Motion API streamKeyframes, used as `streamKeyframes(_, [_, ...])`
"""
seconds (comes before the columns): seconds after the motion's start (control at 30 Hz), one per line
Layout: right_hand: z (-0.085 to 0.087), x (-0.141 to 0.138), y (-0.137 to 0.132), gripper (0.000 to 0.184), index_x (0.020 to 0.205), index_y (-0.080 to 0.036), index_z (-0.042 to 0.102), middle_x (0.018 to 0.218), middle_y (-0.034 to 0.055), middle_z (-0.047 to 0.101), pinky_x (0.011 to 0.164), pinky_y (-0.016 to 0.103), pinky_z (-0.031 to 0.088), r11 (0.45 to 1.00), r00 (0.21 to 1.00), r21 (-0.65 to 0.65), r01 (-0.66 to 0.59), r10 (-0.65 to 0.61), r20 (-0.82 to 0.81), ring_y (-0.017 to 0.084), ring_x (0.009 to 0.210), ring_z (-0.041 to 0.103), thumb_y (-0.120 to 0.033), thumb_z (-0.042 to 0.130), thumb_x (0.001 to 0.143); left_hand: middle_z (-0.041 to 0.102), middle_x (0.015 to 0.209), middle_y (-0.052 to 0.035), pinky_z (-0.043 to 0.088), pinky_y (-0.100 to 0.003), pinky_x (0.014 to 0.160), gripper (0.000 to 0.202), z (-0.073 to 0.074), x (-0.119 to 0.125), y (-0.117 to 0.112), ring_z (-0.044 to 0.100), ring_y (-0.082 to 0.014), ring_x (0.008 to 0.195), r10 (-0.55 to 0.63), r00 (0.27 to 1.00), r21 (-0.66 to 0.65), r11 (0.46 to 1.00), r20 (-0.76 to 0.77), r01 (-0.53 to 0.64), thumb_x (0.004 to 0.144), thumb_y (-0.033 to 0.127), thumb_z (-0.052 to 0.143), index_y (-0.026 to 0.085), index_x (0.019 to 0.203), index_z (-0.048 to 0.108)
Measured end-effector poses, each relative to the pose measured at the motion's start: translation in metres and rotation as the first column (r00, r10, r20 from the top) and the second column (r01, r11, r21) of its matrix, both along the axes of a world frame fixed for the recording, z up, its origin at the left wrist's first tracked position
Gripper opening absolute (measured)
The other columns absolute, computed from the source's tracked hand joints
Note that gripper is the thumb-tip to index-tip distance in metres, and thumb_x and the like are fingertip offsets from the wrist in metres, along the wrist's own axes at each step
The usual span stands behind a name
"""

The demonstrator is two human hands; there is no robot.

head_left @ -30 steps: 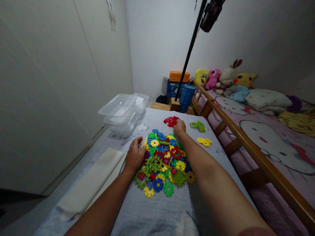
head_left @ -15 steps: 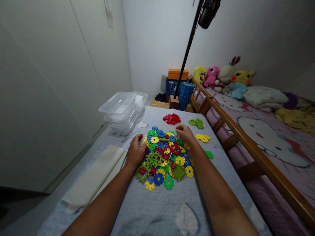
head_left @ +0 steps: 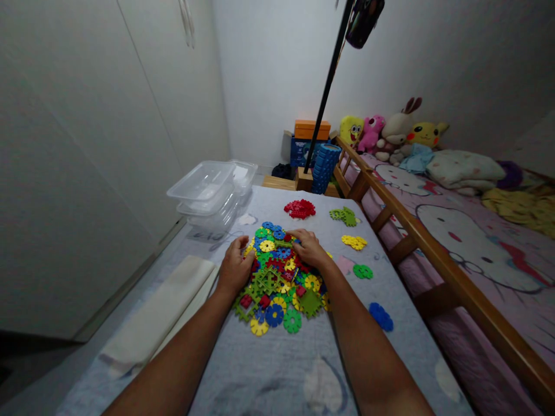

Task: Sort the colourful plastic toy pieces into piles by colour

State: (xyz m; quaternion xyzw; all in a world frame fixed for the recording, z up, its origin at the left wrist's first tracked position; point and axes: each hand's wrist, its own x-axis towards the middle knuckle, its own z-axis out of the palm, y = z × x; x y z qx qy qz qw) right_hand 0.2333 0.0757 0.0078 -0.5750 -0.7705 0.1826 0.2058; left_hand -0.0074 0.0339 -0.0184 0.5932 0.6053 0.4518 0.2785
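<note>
We have a loose mixed pile (head_left: 284,284) of plastic building pieces in front of us, in the middle of the worktop (head_left: 264,375), which is draped in a pale grey-blue cloth. Notched discs in yellow, blue and green lie jumbled with red pieces and olive square ones; near the close edge we see an olive square plate (head_left: 310,303), a green disc (head_left: 292,320), a blue disc (head_left: 274,315) and a yellow disc (head_left: 259,327).

Our left hand (head_left: 235,267) is at the pile's left edge, released and loosely cupped, its thumb apart from the bent fingers. Our right hand (head_left: 311,249) reaches over the pile's far right part, fingers curled down among the pieces; we cannot tell whether they grasp one.

Apart from the pile we have small groups, each of one colour. The red group (head_left: 300,209) lies beyond the pile. Down the right side run the light-green group (head_left: 345,216), the yellow group (head_left: 354,242), the green group (head_left: 363,271) and, closest to us, the blue group (head_left: 381,317), beside our right forearm.

On the far left of the worktop we see stacked clear plastic boxes (head_left: 203,199), with a folded cream cloth (head_left: 167,312) nearer us. To the right stands a bed (head_left: 520,222) with a wooden rail (head_left: 427,245) and soft toys (head_left: 396,133) along the wall.
</note>
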Motion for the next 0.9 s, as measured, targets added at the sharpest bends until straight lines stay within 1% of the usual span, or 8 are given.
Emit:
streamKeyframes(0.13, [0.003,-0.002,-0.003,0.030,0.111,-0.025,0.069,0.120,0.0045,0.069,0.105,0.039,0.036,0.999,0.999,0.041,0.029,-0.027,-0.047,0.025,0.117,0.053,-0.016,0.055,0.086,0.062,0.129,-0.0150,0.046,-0.048,0.108,0.043,-0.001,0.000,0.001,0.059,-0.0280,0.123,-0.007,1.000,-0.005,1.000,-0.005,0.007,0.086,0.035,0.055,0.017,0.124,0.055])
streamKeyframes(0.27, [0.003,-0.003,-0.002,0.015,0.094,-0.023,0.067,0.100,0.0028,0.071,0.094,0.035,0.040,0.996,0.995,0.076,0.045,-0.038,-0.095,0.022,0.101,0.058,-0.015,0.060,0.083,0.062,0.130,-0.0148,0.046,-0.047,0.108,0.043,-0.002,0.000,0.002,0.060,-0.0273,0.122,-0.012,1.000,-0.005,1.000,-0.010,0.012,0.086,0.035,0.055,0.017,0.124,0.055])
streamKeyframes(0.33, [0.002,-0.004,-0.001,0.014,0.091,-0.022,0.066,0.097,0.0024,0.071,0.091,0.034,0.040,0.994,0.995,0.093,0.051,-0.043,-0.089,0.021,0.098,0.058,-0.014,0.062,0.080,0.063,0.129,-0.0143,0.046,-0.047,0.107,0.041,-0.002,0.000,0.002,0.060,-0.0270,0.121,-0.012,1.000,0.004,1.000,-0.008,0.012,0.086,0.035,0.055,0.017,0.123,0.055])
streamKeyframes(0.5, [0.000,-0.006,0.006,0.025,0.099,-0.024,0.069,0.098,0.0042,0.070,0.089,0.034,0.039,0.993,0.999,0.114,0.041,-0.041,-0.001,0.023,0.099,0.057,-0.010,0.060,0.080,0.064,0.126,-0.0139,0.047,-0.047,0.107,0.040,-0.004,-0.001,0.003,0.061,-0.0271,0.120,-0.009,1.000,0.018,1.000,-0.006,0.009,0.086,0.035,0.055,0.018,0.122,0.056])
streamKeyframes(0.63, [0.003,-0.005,0.012,0.016,0.088,-0.022,0.070,0.099,0.0061,0.069,0.089,0.034,0.039,0.994,0.997,0.111,-0.006,-0.003,0.083,0.023,0.098,0.056,-0.012,0.061,0.078,0.064,0.127,-0.0146,0.047,-0.047,0.107,0.041,-0.002,0.000,0.002,0.061,-0.0275,0.121,-0.012,1.000,0.011,1.000,-0.003,0.012,0.086,0.035,0.054,0.017,0.123,0.056])
streamKeyframes(0.77, [0.004,-0.001,0.021,0.013,0.079,-0.020,0.067,0.088,0.0045,0.069,0.083,0.030,0.040,0.991,1.000,0.137,-0.006,0.007,-0.006,0.020,0.089,0.057,-0.011,0.059,0.074,0.063,0.128,-0.0148,0.047,-0.048,0.107,0.042,-0.001,0.000,0.001,0.060,-0.0277,0.121,-0.016,1.000,0.001,1.000,-0.008,0.016,0.086,0.036,0.053,0.017,0.124,0.055])
streamKeyframes(0.83, [0.004,0.005,0.030,0.013,0.076,-0.020,0.065,0.083,0.0026,0.067,0.077,0.028,0.041,0.986,0.994,0.159,0.056,-0.040,-0.099,0.018,0.081,0.057,-0.011,0.057,0.073,0.063,0.128,-0.0148,0.047,-0.047,0.107,0.042,-0.001,0.000,0.002,0.060,-0.0276,0.122,-0.013,1.000,-0.002,1.000,-0.009,0.013,0.086,0.035,0.053,0.017,0.124,0.055])
streamKeyframes(0.9, [0.002,0.015,0.043,0.012,0.073,-0.020,0.064,0.077,0.0008,0.066,0.071,0.026,0.040,0.966,0.967,0.163,0.199,-0.166,-0.193,0.016,0.074,0.056,-0.012,0.056,0.072,0.064,0.128,-0.0145,0.047,-0.047,0.107,0.042,-0.002,0.000,0.002,0.060,-0.0274,0.122,-0.012,1.000,-0.004,1.000,-0.009,0.012,0.086,0.035,0.053,0.017,0.124,0.056])
